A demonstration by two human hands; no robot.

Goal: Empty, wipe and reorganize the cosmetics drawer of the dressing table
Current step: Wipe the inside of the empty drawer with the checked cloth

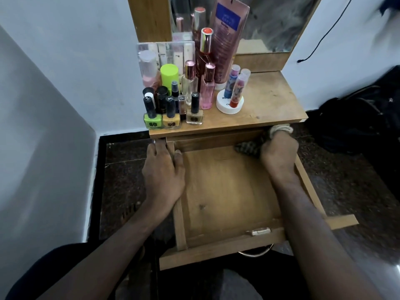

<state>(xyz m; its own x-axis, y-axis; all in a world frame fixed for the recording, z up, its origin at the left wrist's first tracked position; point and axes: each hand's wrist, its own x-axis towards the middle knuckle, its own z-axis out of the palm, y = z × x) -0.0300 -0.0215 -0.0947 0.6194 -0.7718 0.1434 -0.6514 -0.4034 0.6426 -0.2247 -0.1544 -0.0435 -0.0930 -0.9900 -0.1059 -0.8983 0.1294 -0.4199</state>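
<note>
The drawer [227, 191] was pulled well out from under the dressing table [270, 105], and its wooden floor was seen bare. The left hand [162, 172] was laid over the drawer's left wall near the back corner, fingers straight, thumb inside the wall and the fingertips lost under the tabletop's front edge. The right hand [279, 152] was curled at the drawer's back right corner around a dark patterned cloth [249, 148]; only a small part of the cloth was visible beside the knuckles, and the fingers themselves were hidden. Pale cord at the wrist [280, 128] was partly covered by the tabletop's edge.

The cosmetics were grouped at the tabletop's left side: three nail polish bottles [171, 118] at the front edge, perfume bottles [206, 89] behind them, a tall pink tube [227, 40] against the mirror [270, 22], and a white jar [229, 105] carrying lip balm sticks [237, 87]. A clear organiser [166, 53] at the back left was blurred, and its contents could not be made out. The drawer's handle [255, 253] was mostly hidden below the front panel.
</note>
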